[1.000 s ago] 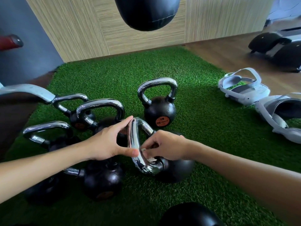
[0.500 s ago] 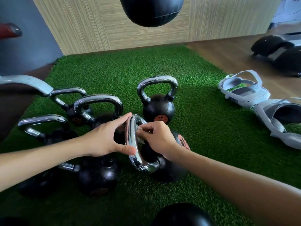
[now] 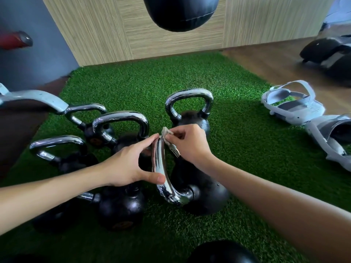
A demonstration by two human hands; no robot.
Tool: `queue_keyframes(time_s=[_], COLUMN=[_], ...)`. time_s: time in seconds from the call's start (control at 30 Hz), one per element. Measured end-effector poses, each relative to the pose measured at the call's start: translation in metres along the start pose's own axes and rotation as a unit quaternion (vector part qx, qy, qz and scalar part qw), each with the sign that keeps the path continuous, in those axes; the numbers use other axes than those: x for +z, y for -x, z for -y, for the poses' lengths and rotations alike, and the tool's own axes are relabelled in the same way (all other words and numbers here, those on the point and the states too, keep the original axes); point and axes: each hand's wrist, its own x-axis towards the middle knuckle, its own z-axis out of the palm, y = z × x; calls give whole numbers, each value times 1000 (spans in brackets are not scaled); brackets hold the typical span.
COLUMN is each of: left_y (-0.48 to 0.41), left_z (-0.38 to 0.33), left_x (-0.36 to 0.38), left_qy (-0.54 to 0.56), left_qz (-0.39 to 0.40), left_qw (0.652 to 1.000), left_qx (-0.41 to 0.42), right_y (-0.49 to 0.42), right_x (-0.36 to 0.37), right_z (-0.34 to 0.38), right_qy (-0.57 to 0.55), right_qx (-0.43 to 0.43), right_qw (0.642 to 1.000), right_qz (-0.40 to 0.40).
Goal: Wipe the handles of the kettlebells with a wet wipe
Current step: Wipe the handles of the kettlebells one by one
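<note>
Several black kettlebells with chrome handles stand on green turf. The nearest one (image 3: 205, 192) is tilted so its chrome handle (image 3: 160, 168) faces me. My left hand (image 3: 129, 164) grips that handle from the left, forefinger at its top and thumb lower down. My right hand (image 3: 190, 145) pinches a small crumpled wet wipe (image 3: 167, 132) against the far upper end of the handle. Another kettlebell (image 3: 190, 118) stands upright just behind my right hand. More kettlebells (image 3: 121, 128) cluster to the left, partly hidden by my left arm.
A black punch bag (image 3: 180, 12) hangs above the turf (image 3: 247, 149). Two grey strap-like devices (image 3: 292, 105) lie at the right turf edge. A grey metal bracket (image 3: 32, 99) juts in at left. A wood-panel wall stands behind; black equipment (image 3: 330, 52) sits on the wooden floor.
My right hand has slid the wipe up the handle, from its lower near end to the far upper end. The left hand keeps its hold on the handle.
</note>
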Motion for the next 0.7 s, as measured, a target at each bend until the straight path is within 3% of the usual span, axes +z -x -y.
queue_keyframes(time_s=[0.13, 0.3, 0.4, 0.57, 0.7], left_y=[0, 4, 3, 1, -8], left_z=[2, -5, -6, -11, -31], left_x=[-3, -3, -5, -5, -10], left_qy=[-13, -29, -37, -19, -128], left_qz=[7, 13, 14, -7, -25], left_qw=[1000, 999, 999, 1000, 991], left_qx=[-10, -16, -21, -3, -4], right_y=[19, 13, 9, -1, 1], right_x=[8, 11, 6, -13, -49], right_z=[-17, -20, -25, -36, -36], right_qy=[51, 81, 112, 164, 177], right_qx=[-13, -76, -94, -54, -11], right_qw=[999, 992, 989, 984, 983], right_qz=[2, -52, -31, 51, 55])
